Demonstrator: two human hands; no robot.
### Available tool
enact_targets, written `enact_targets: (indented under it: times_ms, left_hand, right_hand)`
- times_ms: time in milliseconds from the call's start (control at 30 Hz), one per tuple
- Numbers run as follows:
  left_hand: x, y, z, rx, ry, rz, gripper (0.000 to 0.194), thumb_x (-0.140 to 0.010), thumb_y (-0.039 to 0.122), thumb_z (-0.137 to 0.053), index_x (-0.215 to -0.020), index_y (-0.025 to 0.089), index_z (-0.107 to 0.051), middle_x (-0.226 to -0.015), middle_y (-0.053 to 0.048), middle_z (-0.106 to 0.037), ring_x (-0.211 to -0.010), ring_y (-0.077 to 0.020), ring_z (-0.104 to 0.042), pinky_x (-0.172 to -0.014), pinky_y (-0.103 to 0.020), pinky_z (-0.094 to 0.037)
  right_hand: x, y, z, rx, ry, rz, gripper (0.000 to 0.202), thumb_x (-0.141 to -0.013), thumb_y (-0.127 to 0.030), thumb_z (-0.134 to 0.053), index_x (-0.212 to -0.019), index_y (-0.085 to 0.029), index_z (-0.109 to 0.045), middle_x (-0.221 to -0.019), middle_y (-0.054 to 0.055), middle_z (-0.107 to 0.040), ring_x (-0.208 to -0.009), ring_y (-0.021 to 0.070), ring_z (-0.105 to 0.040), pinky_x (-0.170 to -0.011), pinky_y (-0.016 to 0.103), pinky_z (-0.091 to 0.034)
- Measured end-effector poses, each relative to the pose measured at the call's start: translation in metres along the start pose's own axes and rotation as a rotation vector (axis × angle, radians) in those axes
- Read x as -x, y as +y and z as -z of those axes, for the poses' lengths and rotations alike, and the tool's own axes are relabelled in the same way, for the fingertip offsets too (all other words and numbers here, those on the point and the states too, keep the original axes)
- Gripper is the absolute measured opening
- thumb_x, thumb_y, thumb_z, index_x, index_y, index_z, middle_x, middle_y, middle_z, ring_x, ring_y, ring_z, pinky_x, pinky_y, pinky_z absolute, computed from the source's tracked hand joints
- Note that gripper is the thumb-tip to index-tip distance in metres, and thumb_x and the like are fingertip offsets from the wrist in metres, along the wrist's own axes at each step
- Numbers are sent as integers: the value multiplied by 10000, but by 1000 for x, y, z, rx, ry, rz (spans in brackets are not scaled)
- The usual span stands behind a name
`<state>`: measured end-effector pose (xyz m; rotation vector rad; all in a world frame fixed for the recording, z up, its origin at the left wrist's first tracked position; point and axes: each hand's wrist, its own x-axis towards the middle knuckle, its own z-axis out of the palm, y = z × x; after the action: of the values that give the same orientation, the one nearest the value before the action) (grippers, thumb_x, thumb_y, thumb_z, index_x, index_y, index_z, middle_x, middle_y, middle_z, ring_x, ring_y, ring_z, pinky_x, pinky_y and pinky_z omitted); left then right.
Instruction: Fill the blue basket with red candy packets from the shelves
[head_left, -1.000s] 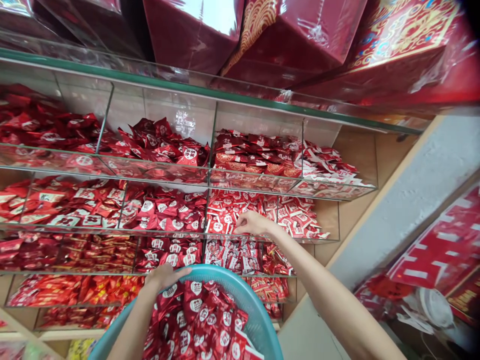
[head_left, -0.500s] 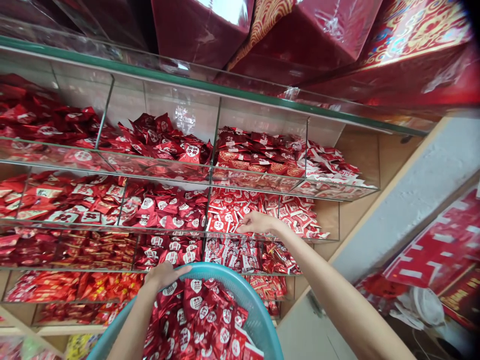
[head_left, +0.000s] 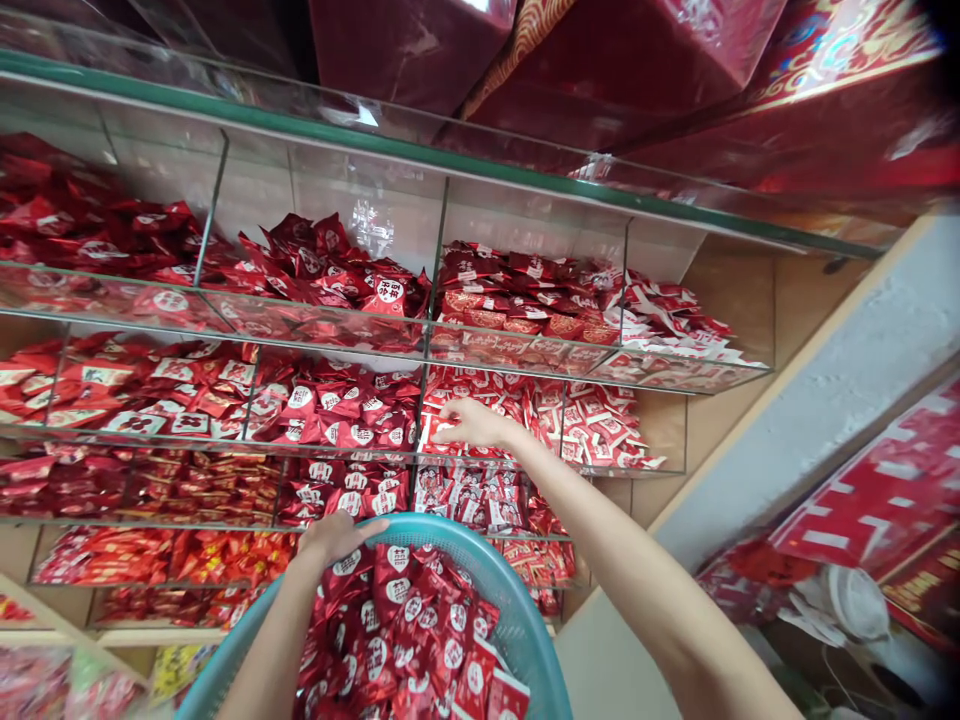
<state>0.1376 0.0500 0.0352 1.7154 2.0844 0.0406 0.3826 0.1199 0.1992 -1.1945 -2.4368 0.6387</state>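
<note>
A teal plastic basket (head_left: pixel 525 610) at the bottom centre holds a heap of dark red packets (head_left: pixel 420 625) with white labels. My left hand (head_left: pixel 337 535) grips its far rim, thumb lying along the edge. Above and to the right, my right hand (head_left: pixel 469 422) is over a shelf bin of small red-and-white packets (head_left: pixel 510 395), fingers bent downward at the bin's left part. Whether anything is between those fingertips is too small to make out.
Glass-fronted shelf bins with red packets (head_left: pixel 352 405) spread left and above. A green-edged glass shelf (head_left: pixel 517 170) holds large red boxes (head_left: pixel 600 70) overhead. A wooden side panel (head_left: pixel 757 370) and hanging red-and-white items (head_left: pixel 870 490) stand right.
My right hand has moved left across the bin of small packets. My left hand stays on the basket rim. The view has shifted slightly.
</note>
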Motion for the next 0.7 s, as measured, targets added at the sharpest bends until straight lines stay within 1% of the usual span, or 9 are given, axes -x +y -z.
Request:
enact_targets:
  times_ms: [100,200,300,367,400,467,500,600,700]
  left_hand:
    - [1,1,1,-16,-3,3,871,-547,836,-317,-856,101,-669,-1032,-248,-651,-966,-381,-602,-787,-431,-455]
    - [2,3,2,-42,-23,-9,878,-548,843,-304,-848,105,-672,-1029,-239,-656,-956,-370,-609,-777,-416,-463]
    - [0,5,2,-71,-40,-14,896,-544,851,-293,-856,101,-673,-1028,-238,-657,-964,-364,-608,-780,-406,-464]
    - [-2,6,2,-83,-43,3,911,-539,855,-291,-876,98,-668,-1047,-239,-649,-980,-366,-600,-790,-414,-460]
    - [-3,6,2,-87,-46,9,910,-538,855,-292,-878,99,-668,-1054,-238,-646,-985,-367,-597,-790,-417,-460]
    - [-4,6,1,-92,-54,13,892,-536,852,-301,-856,106,-671,-1049,-231,-651,-979,-368,-599,-784,-414,-461]
    - [-4,6,1,-92,-58,9,878,-534,849,-308,-836,110,-674,-1035,-227,-657,-971,-366,-603,-776,-405,-464]
    - [-3,7,2,-79,-67,-3,848,-532,844,-325,-796,118,-676,-1003,-217,-671,-947,-357,-613,-749,-380,-469]
    - [-1,8,3,-70,-75,13,848,-531,844,-326,-811,121,-670,-1044,-219,-656,-962,-360,-605,-749,-382,-467]
  right_hand:
    - [-4,-5,-9,103,-80,-21,220,-655,-301,-679,-770,-137,-590,-730,-27,-546,-684,108,-464,-605,210,-329]
    - [-1,-8,-11,187,-52,-41,247,-654,-270,-679,-843,-134,-598,-820,3,-589,-747,131,-502,-640,221,-351]
    - [6,-13,-10,222,10,-85,436,-641,-268,-696,-1039,-157,-556,-948,32,-611,-839,163,-527,-713,255,-373]
    - [10,-16,-8,266,26,-113,549,-652,-295,-694,-1152,-188,-496,-1002,42,-612,-934,201,-513,-791,314,-366]
    - [12,-17,-7,303,23,-123,558,-666,-318,-686,-1173,-202,-485,-1017,47,-611,-983,224,-493,-826,354,-351]
    - [15,-17,-7,375,5,-123,478,-698,-366,-661,-1128,-207,-525,-1027,59,-605,-1031,256,-458,-856,409,-326]
    - [15,-15,-8,392,-9,-103,418,-714,-377,-648,-1079,-196,-555,-1021,66,-600,-1017,252,-461,-851,403,-328]
    - [13,-8,-11,365,-16,12,311,-737,-345,-638,-967,-142,-588,-980,73,-574,-890,185,-492,-788,307,-356]
    - [15,-5,-7,322,88,96,284,-744,-310,-633,-943,-117,-574,-922,60,-531,-815,152,-471,-749,268,-352]
